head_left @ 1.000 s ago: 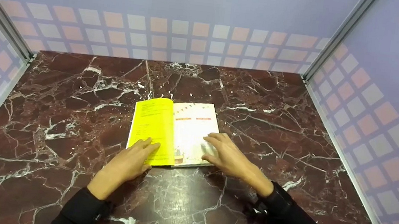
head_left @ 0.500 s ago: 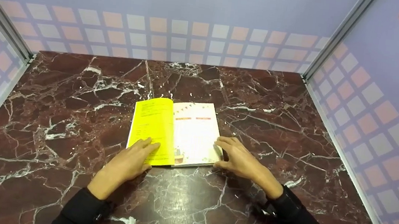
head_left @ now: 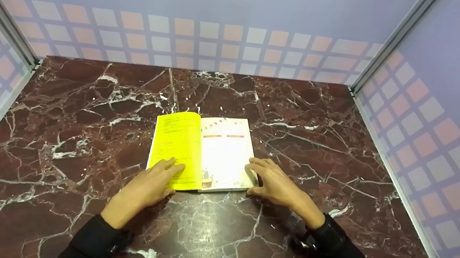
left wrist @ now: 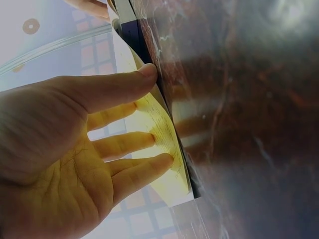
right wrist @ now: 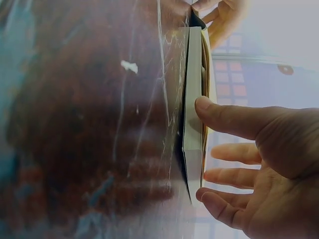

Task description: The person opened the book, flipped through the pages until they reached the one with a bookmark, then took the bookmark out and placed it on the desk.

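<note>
An open book (head_left: 225, 156) lies face up at the middle of the table, with a bright yellow left page (head_left: 178, 134) and a whitish right page bearing small flags and a printed drawing. My left hand (head_left: 144, 188) rests its fairly straight fingertips on the lower part of the yellow page, while its thumb lies by the bottom edge. At the book's lower right corner is my right hand (head_left: 279, 187). In the right wrist view, its thumb (right wrist: 212, 112) touches the bottom edge of the page block (right wrist: 193, 94), and its loosely extended fingers are at the right side.
The dark red marbled table (head_left: 81, 164) extends around the book on all sides. Lilac panels with a checked print stand at the back, at the left and at the right (head_left: 434, 137), joined by metal corner posts (head_left: 392, 48).
My right hand has slid from over the white page rightward to the book's right edge, and stays there over the last half second. My left hand and the book look unmoved.
</note>
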A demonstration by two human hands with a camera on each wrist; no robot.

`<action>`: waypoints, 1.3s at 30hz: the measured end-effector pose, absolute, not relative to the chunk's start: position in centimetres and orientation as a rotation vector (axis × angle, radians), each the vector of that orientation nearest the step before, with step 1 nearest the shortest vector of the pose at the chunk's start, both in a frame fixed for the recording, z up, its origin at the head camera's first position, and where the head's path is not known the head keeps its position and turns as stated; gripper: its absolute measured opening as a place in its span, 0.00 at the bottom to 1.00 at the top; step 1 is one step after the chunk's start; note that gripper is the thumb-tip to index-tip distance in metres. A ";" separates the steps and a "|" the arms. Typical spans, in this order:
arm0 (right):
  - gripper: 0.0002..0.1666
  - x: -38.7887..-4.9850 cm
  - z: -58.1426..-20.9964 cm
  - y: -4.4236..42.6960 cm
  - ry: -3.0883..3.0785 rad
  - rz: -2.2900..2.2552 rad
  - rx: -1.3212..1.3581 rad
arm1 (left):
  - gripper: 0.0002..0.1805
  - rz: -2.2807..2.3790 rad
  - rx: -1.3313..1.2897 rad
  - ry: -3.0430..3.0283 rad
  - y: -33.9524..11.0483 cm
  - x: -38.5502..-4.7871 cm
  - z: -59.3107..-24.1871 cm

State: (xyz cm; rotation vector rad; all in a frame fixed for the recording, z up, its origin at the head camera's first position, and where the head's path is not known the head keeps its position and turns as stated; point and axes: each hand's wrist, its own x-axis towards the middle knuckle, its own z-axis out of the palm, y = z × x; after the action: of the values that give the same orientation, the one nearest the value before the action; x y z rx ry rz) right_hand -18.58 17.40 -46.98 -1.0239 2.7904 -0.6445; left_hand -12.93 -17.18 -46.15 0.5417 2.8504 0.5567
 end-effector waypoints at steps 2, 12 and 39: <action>0.37 -18.6 -47.0 17.4 2.791 -0.643 -1.023 | 0.35 0.560 0.542 2.850 -17.1 -13.0 -46.1; 0.28 -18.5 -46.8 17.7 2.787 -0.624 -1.100 | 0.36 0.576 0.525 2.830 -17.0 -13.0 -46.0; 0.12 -18.7 -47.0 18.1 2.774 -0.660 -1.345 | 0.34 0.578 0.496 2.807 -16.8 -13.0 -45.8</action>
State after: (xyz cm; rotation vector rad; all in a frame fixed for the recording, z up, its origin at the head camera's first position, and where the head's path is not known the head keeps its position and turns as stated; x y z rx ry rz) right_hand -18.65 18.14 -47.00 -1.3446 2.7742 -0.6603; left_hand -13.00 -16.84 -45.79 0.4961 2.8072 0.5780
